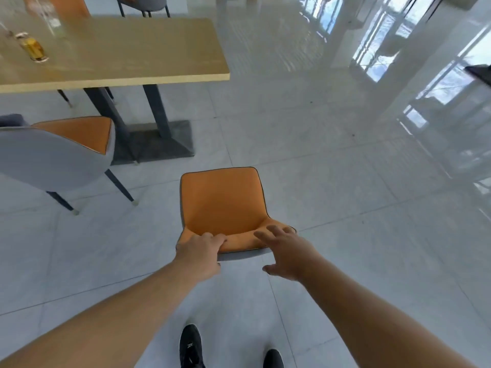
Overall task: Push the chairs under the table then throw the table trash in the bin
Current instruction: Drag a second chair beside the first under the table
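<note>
An orange-seated chair [224, 200] with a grey shell stands on the floor in front of me, apart from the wooden table [138, 57]. My left hand [199, 248] grips the top of its backrest. My right hand [284, 251] hovers over the backrest's right end with fingers spread, holding nothing. A second orange and grey chair [55, 152] stands at the left, partly under the table's near edge. On the table's left end lie a bottle with yellow liquid [33, 47] and a clear plastic bottle [46, 14].
The table's dark pedestal base [159, 139] sits on the floor between the two chairs. More chairs [143, 4] stand on the table's far side. Glossy tiled floor [332, 155] stretches to the right. My black shoes [190, 346] show at the bottom.
</note>
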Demonstrator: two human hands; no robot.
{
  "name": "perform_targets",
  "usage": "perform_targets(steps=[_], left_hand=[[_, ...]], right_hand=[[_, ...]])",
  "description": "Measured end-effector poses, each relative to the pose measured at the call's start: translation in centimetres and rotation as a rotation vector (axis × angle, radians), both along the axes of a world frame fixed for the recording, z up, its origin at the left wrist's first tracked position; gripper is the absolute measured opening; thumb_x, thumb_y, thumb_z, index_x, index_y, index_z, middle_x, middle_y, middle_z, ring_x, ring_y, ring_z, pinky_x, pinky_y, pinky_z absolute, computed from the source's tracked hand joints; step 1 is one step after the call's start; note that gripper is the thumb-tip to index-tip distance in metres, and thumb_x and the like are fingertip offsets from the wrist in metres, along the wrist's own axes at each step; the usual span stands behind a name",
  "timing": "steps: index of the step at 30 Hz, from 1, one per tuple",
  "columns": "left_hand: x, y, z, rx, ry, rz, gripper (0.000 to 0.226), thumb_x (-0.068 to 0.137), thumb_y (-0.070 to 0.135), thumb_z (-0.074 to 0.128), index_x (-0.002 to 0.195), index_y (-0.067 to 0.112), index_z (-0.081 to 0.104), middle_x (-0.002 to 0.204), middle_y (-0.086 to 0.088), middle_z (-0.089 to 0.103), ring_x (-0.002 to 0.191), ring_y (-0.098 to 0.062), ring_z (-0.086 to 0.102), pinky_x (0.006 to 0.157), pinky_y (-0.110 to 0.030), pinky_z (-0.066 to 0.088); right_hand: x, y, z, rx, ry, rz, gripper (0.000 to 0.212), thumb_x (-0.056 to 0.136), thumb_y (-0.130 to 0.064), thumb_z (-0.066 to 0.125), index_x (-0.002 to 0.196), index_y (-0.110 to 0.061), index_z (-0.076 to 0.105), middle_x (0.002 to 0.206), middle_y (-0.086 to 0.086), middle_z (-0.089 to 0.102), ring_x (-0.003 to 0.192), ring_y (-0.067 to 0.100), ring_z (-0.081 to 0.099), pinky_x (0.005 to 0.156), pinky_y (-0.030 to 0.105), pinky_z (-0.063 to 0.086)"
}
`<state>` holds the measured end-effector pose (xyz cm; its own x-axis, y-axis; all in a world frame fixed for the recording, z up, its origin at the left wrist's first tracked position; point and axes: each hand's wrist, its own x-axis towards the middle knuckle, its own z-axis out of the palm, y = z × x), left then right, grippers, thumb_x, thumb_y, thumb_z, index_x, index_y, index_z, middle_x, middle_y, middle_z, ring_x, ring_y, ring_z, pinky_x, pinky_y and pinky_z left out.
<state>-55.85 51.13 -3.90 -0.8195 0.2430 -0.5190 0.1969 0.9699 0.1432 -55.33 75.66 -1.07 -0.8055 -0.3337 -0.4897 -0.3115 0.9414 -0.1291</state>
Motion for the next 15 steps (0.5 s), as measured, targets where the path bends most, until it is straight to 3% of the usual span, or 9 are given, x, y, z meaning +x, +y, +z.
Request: perform_targets(steps=[3,7,15], left_hand=[[0.0,-0.3,-0.2,0.032,-0.011,0.134,0.042,0.089,0.041,0.064,0.13,0.037,0.056,0.117,0.005,0.061,0.106,-0.025,0.058,0.086,-0.043,0.056],[0.0,-0.7,-0.7,0.082,-0.025,0.212,0.032,0.088,0.036,0.064,0.12,0.036,0.06,0.112,0.006,0.064,0.102,-0.024,0.057,0.074,-0.034,0.047],[-3.7,-6.2,-0.3,0.103,-0.029,0.264,0.044,0.09,0.035,0.063,0.134,0.037,0.057,0.124,0.003,0.064,0.108,-0.024,0.06,0.084,-0.037,0.053]], right_hand=[[-1.1,0.1,-2.0,-0.018,0.008,0.054,0.069,0.097,-0.039,0.067,0.155,-0.04,0.03,0.153,-0.002,0.041,0.136,0.035,0.042,0.099,0.05,0.052],[-3.4,-0.1,-2.9,-0.03,0.016,0.078,0.042,0.101,-0.02,0.054,0.14,-0.036,0.048,0.129,-0.001,0.054,0.119,0.032,0.055,0.092,0.047,0.055],[-8.2,-5.6,-2.8,-0.044,0.022,0.183,0.036,0.104,-0.025,0.056,0.139,-0.034,0.051,0.127,-0.002,0.056,0.111,0.028,0.06,0.089,0.043,0.059]])
